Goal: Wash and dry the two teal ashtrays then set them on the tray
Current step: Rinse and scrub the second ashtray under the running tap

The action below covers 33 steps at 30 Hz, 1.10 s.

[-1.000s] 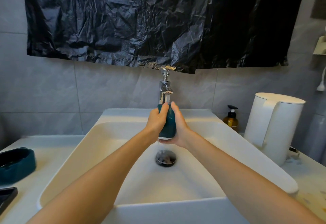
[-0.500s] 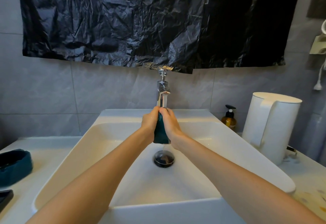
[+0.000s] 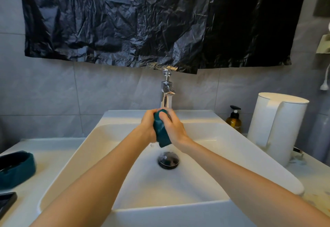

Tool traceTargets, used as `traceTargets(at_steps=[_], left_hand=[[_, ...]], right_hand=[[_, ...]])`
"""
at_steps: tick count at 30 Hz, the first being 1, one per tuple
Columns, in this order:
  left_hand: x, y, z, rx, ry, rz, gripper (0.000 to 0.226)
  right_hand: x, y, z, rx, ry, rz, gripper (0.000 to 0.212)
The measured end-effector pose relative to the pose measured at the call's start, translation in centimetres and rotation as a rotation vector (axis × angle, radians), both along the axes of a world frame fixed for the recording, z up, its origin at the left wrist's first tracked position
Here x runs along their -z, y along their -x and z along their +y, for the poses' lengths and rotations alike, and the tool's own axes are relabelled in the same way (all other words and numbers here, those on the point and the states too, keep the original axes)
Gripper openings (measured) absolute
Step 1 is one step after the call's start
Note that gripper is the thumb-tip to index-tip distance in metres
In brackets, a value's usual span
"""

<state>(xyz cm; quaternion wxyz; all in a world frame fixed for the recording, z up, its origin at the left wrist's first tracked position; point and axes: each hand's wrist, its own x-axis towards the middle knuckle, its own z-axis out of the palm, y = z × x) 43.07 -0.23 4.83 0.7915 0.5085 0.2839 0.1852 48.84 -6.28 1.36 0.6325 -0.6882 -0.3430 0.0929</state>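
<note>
1. The teal ashtray (image 3: 161,132) stands on edge between your palms, just under the faucet (image 3: 167,92) spout at 12 o'clock, so the stream runs over it and off into the sink (image 3: 107,137).
2. Your left hand (image 3: 147,126) and right hand (image 3: 175,128) both clasp it, fingers (image 3: 150,116) curled over its upper rim, likely for rubbing.
3. The second ashtray (image 3: 16,168) sits on the table (image 3: 53,155) at 9 o'clock, probably not yet washed; a dark tray (image 3: 7,201) shows at 8 o'clock.
</note>
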Motion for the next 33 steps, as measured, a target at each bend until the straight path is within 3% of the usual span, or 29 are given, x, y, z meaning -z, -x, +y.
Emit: traceTargets(at_steps=[2, 6, 11, 14, 21, 25, 27, 29, 31, 33], left_hand=[[0.0, 0.3, 0.2, 0.032, 0.029, -0.04, 0.024], [-0.1, -0.1, -0.4, 0.05, -0.021, -0.169, 0.024], [0.8, -0.9, -1.2, 0.038, -0.388, -0.109, 0.035], [1.4, -0.8, -1.6, 0.08, -0.486, -0.143, 0.037], [1.1, -1.2, -2.9, -0.086, -0.487, -0.143, 0.035], [0.2, -1.1, -1.8, -0.092, -0.282, -0.083, 0.042], [0.4, -1.4, -1.9, -0.111, -0.312, -0.077, 0.041], [1.3, -1.7, -2.6, -0.121, -0.502, -0.077, 0.036], [2.0, -1.9, -3.1, -0.131, -0.636, -0.095, 0.033], [1.8, -1.8, -3.2, -0.119, -0.635, -0.112, 0.031]], right_hand=[[-0.1, 0.4, -0.5, -0.018, -0.038, -0.113, 0.017], [-0.7, 0.2, -1.3, -0.045, -0.114, -0.017, 0.023], [-2.0, 0.6, -1.2, -0.091, -0.012, 0.72, 0.058], [-2.8, -0.5, -2.3, -0.106, -0.009, 0.856, 0.061], [-2.3, -0.6, -1.4, -0.025, -0.012, 0.727, 0.054], [-1.8, 0.1, -0.7, 0.076, -0.031, 0.479, 0.038], [-1.9, 0.5, -0.8, 0.063, -0.021, 0.545, 0.038], [-2.1, 0.5, -1.1, -0.001, -0.036, 0.719, 0.044], [-2.3, 0.1, -1.4, -0.047, -0.08, 0.77, 0.045], [-2.3, -0.1, -1.7, -0.078, -0.12, 0.84, 0.046]])
